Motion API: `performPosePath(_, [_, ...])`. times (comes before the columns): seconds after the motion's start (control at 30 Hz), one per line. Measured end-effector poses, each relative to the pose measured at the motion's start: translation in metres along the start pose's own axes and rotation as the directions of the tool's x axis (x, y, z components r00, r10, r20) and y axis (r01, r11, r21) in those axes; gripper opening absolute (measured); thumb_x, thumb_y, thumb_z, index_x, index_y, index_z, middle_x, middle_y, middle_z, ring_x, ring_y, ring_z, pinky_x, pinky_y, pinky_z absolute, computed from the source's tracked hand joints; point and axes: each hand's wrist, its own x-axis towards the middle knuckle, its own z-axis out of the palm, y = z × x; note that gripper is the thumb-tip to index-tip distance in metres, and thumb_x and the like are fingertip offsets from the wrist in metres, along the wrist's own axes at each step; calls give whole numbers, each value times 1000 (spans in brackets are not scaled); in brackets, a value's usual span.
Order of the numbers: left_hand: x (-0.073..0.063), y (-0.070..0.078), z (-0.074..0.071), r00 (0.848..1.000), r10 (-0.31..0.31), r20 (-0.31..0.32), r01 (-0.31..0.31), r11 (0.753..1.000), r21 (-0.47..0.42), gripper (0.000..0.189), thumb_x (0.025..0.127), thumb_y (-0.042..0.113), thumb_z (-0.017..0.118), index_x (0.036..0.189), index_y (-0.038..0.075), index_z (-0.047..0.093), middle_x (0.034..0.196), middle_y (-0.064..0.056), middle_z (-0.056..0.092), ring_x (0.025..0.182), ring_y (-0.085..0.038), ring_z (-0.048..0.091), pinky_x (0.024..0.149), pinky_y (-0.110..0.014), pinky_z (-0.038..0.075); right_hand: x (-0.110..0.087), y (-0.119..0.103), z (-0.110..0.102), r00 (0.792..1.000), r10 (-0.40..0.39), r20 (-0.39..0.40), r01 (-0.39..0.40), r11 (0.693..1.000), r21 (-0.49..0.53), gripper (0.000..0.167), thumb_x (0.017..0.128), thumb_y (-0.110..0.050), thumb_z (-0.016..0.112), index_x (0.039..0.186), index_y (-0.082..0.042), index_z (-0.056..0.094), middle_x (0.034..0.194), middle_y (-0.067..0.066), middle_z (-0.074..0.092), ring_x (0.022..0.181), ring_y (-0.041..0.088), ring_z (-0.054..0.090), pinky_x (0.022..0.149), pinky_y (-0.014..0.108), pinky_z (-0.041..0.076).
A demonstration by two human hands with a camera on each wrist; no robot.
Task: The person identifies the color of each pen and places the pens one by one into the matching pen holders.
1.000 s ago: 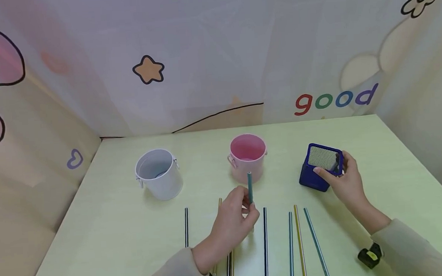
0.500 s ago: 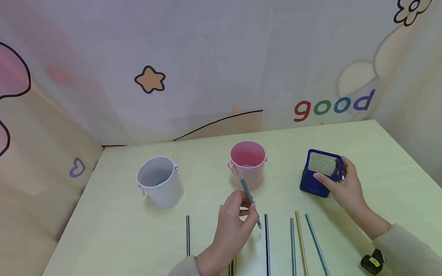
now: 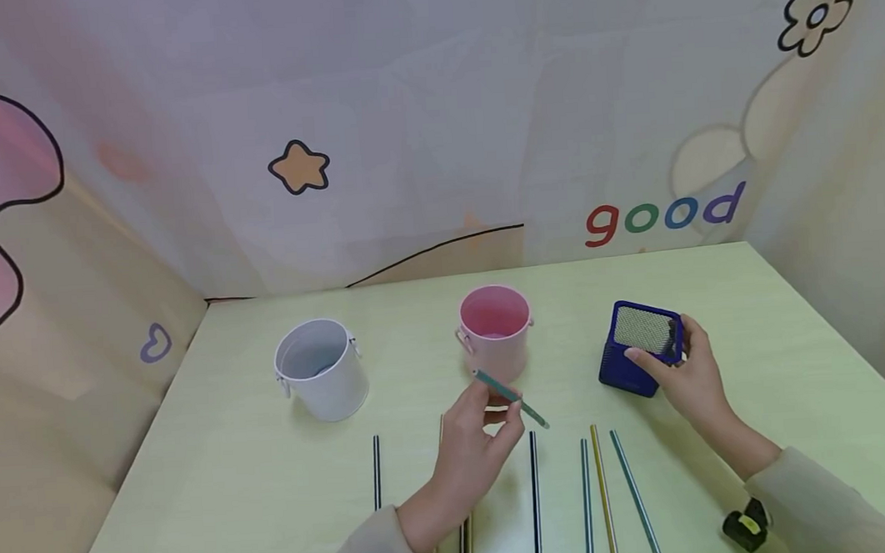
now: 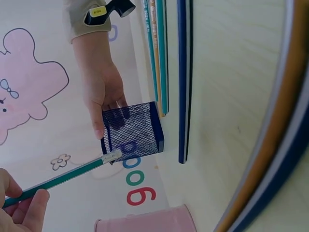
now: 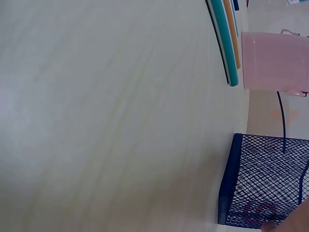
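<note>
A green pencil (image 3: pixel 497 385) is pinched between the thumb and fingers of my left hand (image 3: pixel 470 450), raised above the table in front of the pink bucket (image 3: pixel 497 353). It slants down to the right, and its pale end points toward the mesh pen holder in the left wrist view. My right hand (image 3: pixel 695 376) grips the upper right side of that blue mesh pen holder (image 3: pixel 628 375), thumb on the near rim. The pen holder (image 5: pixel 265 179) stands on the table at the right. Only a fingertip of the right hand shows in the right wrist view.
A white bucket (image 3: pixel 332 391) stands at the left. Along the front lie several pencils, among them a dark blue one (image 3: pixel 535 497), a yellow one (image 3: pixel 602 494) and a slanted green one (image 3: pixel 634 496). A printed cloth wall (image 3: pixel 403 103) closes off the back.
The green pencil has swung from upright to a slant, its upper end tipping left and its lower end swinging right. The right hand keeps its grip on the pen holder.
</note>
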Motion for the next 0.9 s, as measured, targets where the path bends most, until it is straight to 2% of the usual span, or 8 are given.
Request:
performPosePath(0.4, [9, 2, 2, 1000, 19, -19, -20, 1000, -1, 19, 80, -7, 65, 97, 0, 59, 86, -12, 68, 75, -20, 69, 71, -18, 55, 1, 1, 0, 1000, -11, 1, 11, 1000, 2, 99, 89, -37, 64, 150, 2, -4, 152, 32, 14, 139, 46, 20, 107, 59, 27])
performPosePath(0.63, [14, 3, 4, 1000, -10, -12, 9, 999, -54, 19, 81, -7, 65, 99, -3, 60, 89, -14, 68, 76, -22, 69, 73, -21, 56, 1, 4, 0, 1000, -15, 1, 15, 1000, 11, 99, 90, -37, 64, 150, 2, -5, 152, 32, 12, 139, 46, 19, 107, 60, 27])
performPosePath(0.9, [21, 2, 8, 1000, 0, -7, 0, 996, -90, 22, 82, -7, 66, 102, -1, 58, 94, -15, 67, 80, -23, 68, 75, -22, 55, 0, 3, 2, 1000, -20, -1, 20, 1000, 15, 99, 89, -37, 64, 150, 2, -4, 151, 31, 15, 138, 46, 22, 106, 59, 28])
